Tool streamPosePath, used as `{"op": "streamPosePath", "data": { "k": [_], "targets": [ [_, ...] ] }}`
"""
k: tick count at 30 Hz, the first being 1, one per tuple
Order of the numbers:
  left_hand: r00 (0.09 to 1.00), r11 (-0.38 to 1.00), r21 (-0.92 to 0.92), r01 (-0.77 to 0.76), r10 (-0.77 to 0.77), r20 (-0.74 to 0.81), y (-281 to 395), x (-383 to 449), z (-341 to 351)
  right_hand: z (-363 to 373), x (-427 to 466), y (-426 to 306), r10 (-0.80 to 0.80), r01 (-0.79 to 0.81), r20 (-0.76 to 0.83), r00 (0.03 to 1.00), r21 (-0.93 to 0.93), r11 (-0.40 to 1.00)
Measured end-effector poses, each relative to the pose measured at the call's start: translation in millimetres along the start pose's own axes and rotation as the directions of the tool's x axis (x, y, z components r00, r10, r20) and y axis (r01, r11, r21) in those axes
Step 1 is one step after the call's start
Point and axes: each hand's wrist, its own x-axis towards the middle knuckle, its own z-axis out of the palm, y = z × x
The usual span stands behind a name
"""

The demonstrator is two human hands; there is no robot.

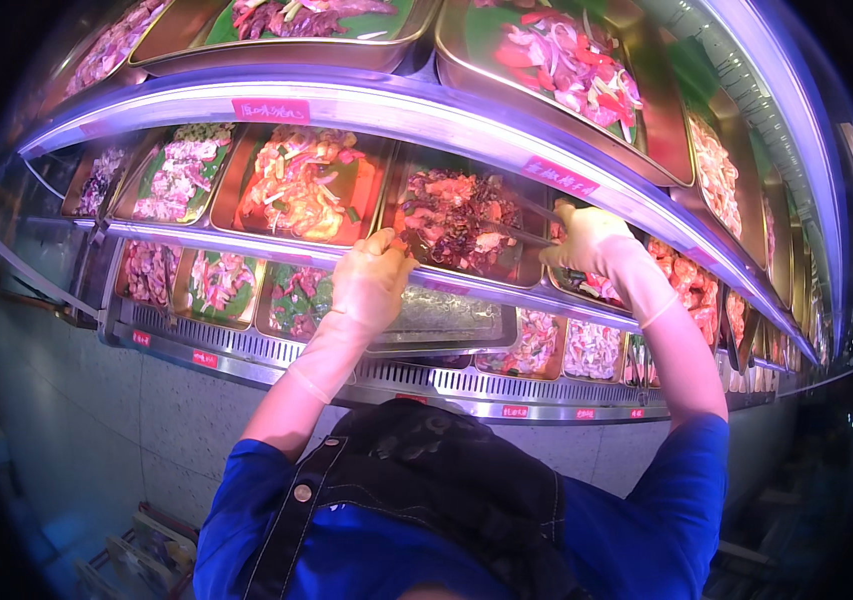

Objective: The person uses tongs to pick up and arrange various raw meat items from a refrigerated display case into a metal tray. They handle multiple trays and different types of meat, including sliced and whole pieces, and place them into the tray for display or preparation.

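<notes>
My right hand (584,236), in a thin translucent glove, is closed around metal tongs (520,232). The tongs reach left into a metal tray (527,274) of dark-seasoned meat pieces (456,217) on the middle shelf. At that tray's front left corner is my left hand (374,274), gloved too, its fingers curled over the rim. Left of it stands a tray of orange marinated meat (299,187). Below my hands, a wet-bottomed metal tray (449,319) lies askew over the lower row. The tips of my left fingers are partly hidden.
Light-edged shelves (396,112) of a refrigerated display case cross above and below the middle row. Trays of sliced meat (569,67) fill the upper shelf. A slotted vent (426,371) runs along the front edge, with red written labels (205,358). Crates (141,555) stand on the floor at lower left.
</notes>
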Motion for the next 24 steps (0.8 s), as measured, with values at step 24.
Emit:
{"op": "streamPosePath", "data": {
  "k": [24],
  "targets": [
    [0.998, 0.999, 0.003, -0.041, 0.041, -0.042, 3, 3, -3, 0, -29, -24, -0.15, 0.145, 0.04, 0.988, 0.103, 0.984]
  ]
}}
